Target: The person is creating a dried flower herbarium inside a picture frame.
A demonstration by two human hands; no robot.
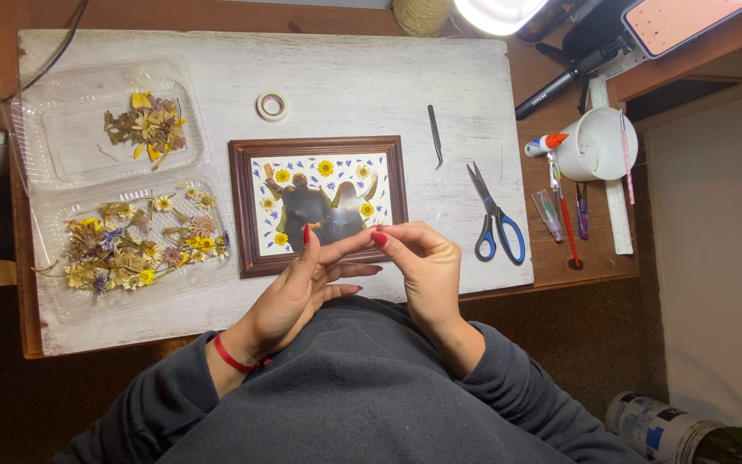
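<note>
Picture frame point(318, 204), brown wood, is lying flat near the middle of the whitewashed table point(362, 77), holding a photograph ringed with pressed yellow flowers and small blue petals. Seen from the head camera, both hands are meeting just over the frame's lower edge. Left hand point(298, 288) is reaching forward with fingers extended, index fingertip and thumb pinching together; right hand point(422, 262) is curling inward, its fingertips closing toward those of the left. Whatever is being pinched between them is too small to identify.

To the left of the frame, two clear plastic trays point(109, 185) are holding dried yellow, brown and purple flowers point(135, 245). A roll of tape point(271, 106) is lying above the frame. Tweezers point(434, 134) and blue-handled scissors point(495, 215) are lying to its right, well apart from the hands. Farther right, a white cup point(599, 142), pens and a ruler point(616, 189) are resting on the brown desk surface.
</note>
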